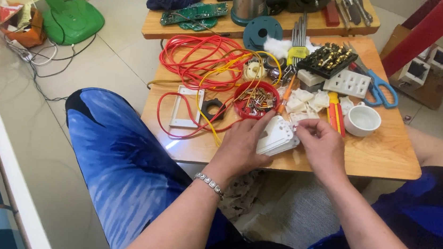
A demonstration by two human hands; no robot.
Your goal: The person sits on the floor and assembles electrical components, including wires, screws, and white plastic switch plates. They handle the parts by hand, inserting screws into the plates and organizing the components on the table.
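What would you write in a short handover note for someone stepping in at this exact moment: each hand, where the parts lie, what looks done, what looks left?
Left hand: holds a stack of white plastic plates at the near edge of the wooden table.
Right hand: fingertips pinch at the stack's top edge; whether they hold a small part cannot be told.
Parts: red dish of screws just behind the stack, loose white pieces beside it, yellow-handled screwdriver, white cup, red wire coil, blue scissors.
Done: plates gathered in hand.
Left: loose white pieces and screws remain unused on the table.
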